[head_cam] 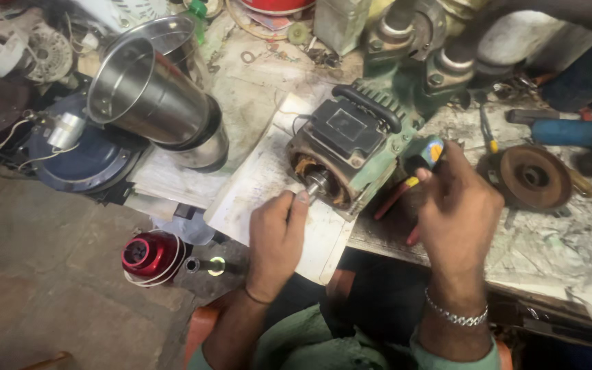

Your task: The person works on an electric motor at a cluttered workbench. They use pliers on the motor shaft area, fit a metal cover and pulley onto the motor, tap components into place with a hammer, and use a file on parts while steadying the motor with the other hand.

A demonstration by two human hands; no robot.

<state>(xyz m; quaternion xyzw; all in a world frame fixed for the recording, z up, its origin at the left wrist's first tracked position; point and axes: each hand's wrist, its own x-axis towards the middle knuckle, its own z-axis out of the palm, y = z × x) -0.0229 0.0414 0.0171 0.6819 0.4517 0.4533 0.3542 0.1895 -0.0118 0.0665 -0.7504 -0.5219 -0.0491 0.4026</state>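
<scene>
You are looking down at a cluttered, grimy table (pixel 556 253) whose near edge runs across the right half of the view, with a bare stained floor (pixel 42 274) to the left. A sheet of white paper (pixel 268 199) hangs over the table's near edge, and on it lies the electric motor (pixel 347 147), green-bodied with a black terminal box on top, its open end and shaft (pixel 318 182) facing you. Far left of it a steel jar (pixel 142 89) lies tilted on its side, resting on more papers, beside a dark blue round base (pixel 90 161). On the floor near you stands a small red cap-like part (pixel 146 253). To the right of the motor a rusty round disc (pixel 534 176) rests flat, and a blue-handled tool (pixel 560 130) lies farther back. Your left hand (pixel 277 233) reaches up from below, its thumb and fingers pinched together right at the motor's shaft end. Your right hand (pixel 457 205), a chain bracelet at the wrist, is closed around a tool with a blue-and-yellow handle (pixel 432 154), just right of the motor's body; red-handled pliers (pixel 395 199) lie under it.
</scene>
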